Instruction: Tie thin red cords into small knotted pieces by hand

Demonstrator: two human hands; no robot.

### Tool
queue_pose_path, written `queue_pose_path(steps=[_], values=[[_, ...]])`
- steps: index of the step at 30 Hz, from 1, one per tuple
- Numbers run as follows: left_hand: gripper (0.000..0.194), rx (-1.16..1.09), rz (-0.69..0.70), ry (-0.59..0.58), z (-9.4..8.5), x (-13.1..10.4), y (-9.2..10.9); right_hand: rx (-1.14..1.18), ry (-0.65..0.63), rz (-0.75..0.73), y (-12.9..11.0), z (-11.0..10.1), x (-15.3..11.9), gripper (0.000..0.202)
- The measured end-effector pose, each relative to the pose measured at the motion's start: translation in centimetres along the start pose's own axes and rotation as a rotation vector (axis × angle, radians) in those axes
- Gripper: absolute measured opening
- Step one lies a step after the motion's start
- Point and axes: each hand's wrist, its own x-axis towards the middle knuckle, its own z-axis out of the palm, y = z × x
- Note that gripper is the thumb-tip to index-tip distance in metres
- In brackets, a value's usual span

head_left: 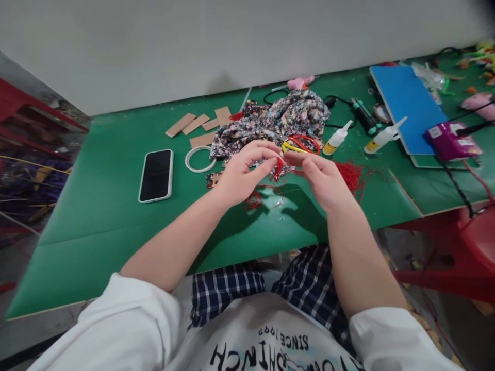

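White shirt (228,324): "SINCE 199", upside down, last digit unclear. Larger black lettering (257,357) beside it cut by frame edge, not fully legible. Yellow labels (329,148) on white bottles (339,138), white sticker (435,132) on purple box (456,144): too small to read.

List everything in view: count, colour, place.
Worktop: one, green, centre
Wall: one, pale, back
Phone: one, black, left
Ring: one, white, left
Cardboard: several, brown, rear
Cloth: count unclear, floral, centre
Handles: several, red and yellow, centre
Bottles: two, white, right
Tool: one, dark, right
Board: one, blue, right
Device: one, purple, right
Clutter: uncountable, mixed, right
Furniture: several, red, sides
Thread: uncountable, red, centre, right
Tuft: one, red, centre
Shirt: one, white, below
Trousers: one, blue, below
Left hand: one, bare, centre
Right hand: one, bare, centre
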Motion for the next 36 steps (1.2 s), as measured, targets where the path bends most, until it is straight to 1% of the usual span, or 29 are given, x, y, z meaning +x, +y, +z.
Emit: queue_pose_path(steps=[2,4,6,8,10,14,16,18,21,23,25,28,31,33,36], values=[[0.016,-0.027,-0.017,-0.038,0.1,-0.1,0.0,0.163,-0.106,0.037,0.2,0.7,-0.1,0.052],[0.015,-0.085,-0.056,-0.071,0.4,-0.2,0.0,0.27,-0.195,0.084,0.4,1.8,-0.3,0.058],[0.014,-0.156,-0.111,-0.094,0.7,-0.3,0.1,0.361,-0.241,0.117,0.7,2.7,-0.4,0.057],[0.014,-0.222,-0.168,-0.105,0.9,-0.4,0.2,0.433,-0.252,0.135,0.8,3.2,-0.5,0.05],[0.014,-0.264,-0.209,-0.097,1.0,-0.4,0.4,0.472,-0.242,0.14,0.8,3.3,-0.4,0.042],[0.015,-0.293,-0.231,-0.047,1.1,-0.2,0.5,0.42,-0.204,0.165,0.6,3.0,-0.4,0.031],[0.016,-0.317,-0.239,-0.047,1.1,-0.2,0.6,0.403,-0.193,0.173,0.4,3.0,-0.4,0.029],[0.017,-0.375,-0.268,-0.063,1.1,-0.3,0.6,0.428,-0.204,0.164,0.3,3.0,-0.5,0.026],[0.017,-0.522,-0.344,-0.092,1.3,-0.5,0.8,0.511,-0.238,0.138,0.4,3.3,-0.6,0.023],[0.017,-0.609,-0.401,-0.093,1.5,-0.6,1.0,0.576,-0.248,0.125,0.7,3.6,-0.6,0.019],[0.018,-0.673,-0.438,-0.083,1.8,-0.7,1.2,0.619,-0.275,0.104,1.1,4.0,-0.5,0.02],[0.02,-0.767,-0.451,-0.048,2.0,-0.7,1.5,0.621,-0.342,0.082,1.7,4.6,-0.5,0.028],[0.021,-0.873,-0.448,-0.022,1.9,-0.7,1.7,0.571,-0.371,0.063,2.1,5.0,-0.6,0.032],[0.021,-0.932,-0.436,-0.026,1.8,-0.7,1.8,0.492,-0.384,0.034,2.1,5.0,-0.6,0.033],[0.019,-0.968,-0.431,-0.027,1.6,-0.7,1.7,0.284,-0.398,-0.003,1.6,4.4,-0.6,0.035]])
